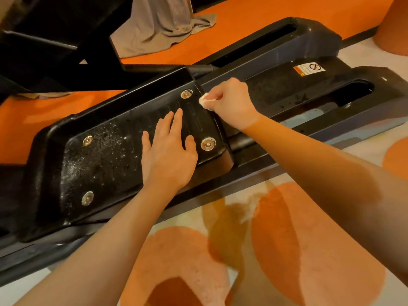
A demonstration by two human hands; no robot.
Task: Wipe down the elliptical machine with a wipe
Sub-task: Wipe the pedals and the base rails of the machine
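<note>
The right hand (229,100) pinches a small balled-up wipe (204,101) at the far edge of the elliptical's foot pedal (106,160), while the left hand (167,151) lies spread flat on the tread, holding nothing. So little wipe shows that bare knuckles may scrape the rim. The pedal could also slide under the bracing palm, and the speckled residue nearer the camera may go unwiped.

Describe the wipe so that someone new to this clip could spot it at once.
Start at the black foot pedal with four silver bolts. At its far right corner, the right hand pinches the wipe, a small crumpled white wad, the only white thing on the dark plastic.
</note>
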